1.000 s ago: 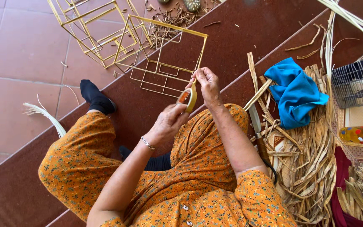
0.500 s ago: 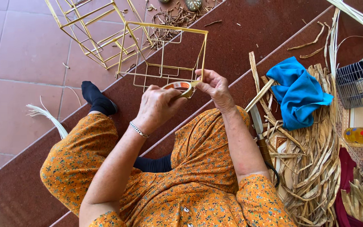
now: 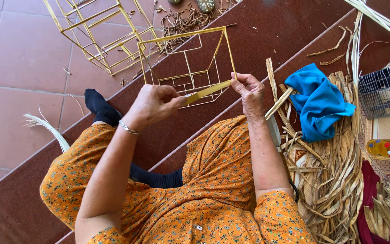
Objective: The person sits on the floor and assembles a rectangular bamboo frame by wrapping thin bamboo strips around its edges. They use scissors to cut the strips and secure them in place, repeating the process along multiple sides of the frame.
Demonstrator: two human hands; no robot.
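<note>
I sit on dark red steps in an orange flowered dress. My left hand [image 3: 153, 105] pinches the near end of a yellow-tan strip [image 3: 206, 91] pulled taut. My right hand [image 3: 248, 89] grips the strip's far end against the lower corner of a yellow-wrapped wire frame [image 3: 183, 58] that stands in front of me. The strip stretches nearly level between both hands, above my lap.
Another yellow wire frame [image 3: 100, 34] lies on the tiled floor at upper left. A blue cloth [image 3: 319, 101] rests on a heap of dried leaf strips [image 3: 335, 180] at my right. A wire basket [image 3: 384, 95] and a glass jar [image 3: 389, 148] sit at far right. Scraps litter the top.
My left hand has pulled away to the left, drawing the strip out longer and taut. My right hand stays at the frame's corner.
</note>
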